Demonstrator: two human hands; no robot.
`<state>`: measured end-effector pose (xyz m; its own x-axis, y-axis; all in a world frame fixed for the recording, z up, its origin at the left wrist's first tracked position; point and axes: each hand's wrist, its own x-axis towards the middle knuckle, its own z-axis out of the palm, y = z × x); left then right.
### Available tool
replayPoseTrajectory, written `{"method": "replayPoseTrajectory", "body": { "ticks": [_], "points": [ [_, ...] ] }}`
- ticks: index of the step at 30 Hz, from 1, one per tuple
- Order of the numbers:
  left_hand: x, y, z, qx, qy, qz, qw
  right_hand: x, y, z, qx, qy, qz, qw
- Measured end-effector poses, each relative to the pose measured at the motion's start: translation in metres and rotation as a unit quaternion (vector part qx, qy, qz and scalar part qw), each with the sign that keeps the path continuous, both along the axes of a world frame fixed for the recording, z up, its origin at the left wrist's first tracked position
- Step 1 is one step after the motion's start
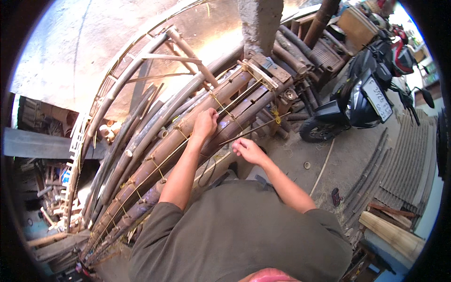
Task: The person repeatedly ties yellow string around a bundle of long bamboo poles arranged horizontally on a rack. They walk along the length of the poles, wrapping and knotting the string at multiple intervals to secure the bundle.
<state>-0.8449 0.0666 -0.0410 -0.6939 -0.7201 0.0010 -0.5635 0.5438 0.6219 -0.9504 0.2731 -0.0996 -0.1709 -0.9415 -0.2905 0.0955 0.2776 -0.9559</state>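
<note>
Head view: both hands tie rough brown bamboo poles (188,136).

Sunlit concrete floor (347,160), grey pillar (260,21), parked black motorbike (361,96), corrugated sheets (413,155) alongside

The bamboo poles (155,160) are brown and fairly smooth, with a dull sheen where the light catches them, and thin yellowish strips (224,109) like split cane are bound around them. The left hand (205,123) rests on that bamboo; the right hand (248,150) pinches a thin dark stick (256,130), matt and stiff. The person's shirt (239,230) is soft olive cloth, matt. A rough grey concrete post (260,21) stands behind. The motorbike (361,94) shows glossy black plastic. The ground (347,160) is dusty, gritty cement. A pale plank (392,232) of raw wood lies by ribbed slats (408,160).
</note>
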Motion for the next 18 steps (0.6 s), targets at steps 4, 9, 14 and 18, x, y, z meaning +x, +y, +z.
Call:
{"method": "replayPoseTrajectory", "body": {
  "ticks": [4, 9, 14, 18],
  "points": [
    [-0.009, 0.014, -0.006, -0.004, 0.008, 0.056, 0.998, -0.019, -0.032, 0.03, 0.074, -0.254, -0.067, 0.962],
    [-0.028, 0.035, -0.014, -0.081, 0.01, 0.077, 0.994, -0.025, -0.084, 0.071, -0.105, -0.467, -0.456, 0.75],
    [-0.02, 0.018, -0.056, -0.118, 0.05, 0.07, 0.989, 0.009, -0.178, 0.123, -0.21, 0.068, -0.026, 0.975],
    [-0.034, 0.023, 0.001, 0.029, -0.013, 0.085, 0.996, -0.058, -0.256, 0.092, -0.045, 0.602, 0.169, 0.779]
  ]
}}
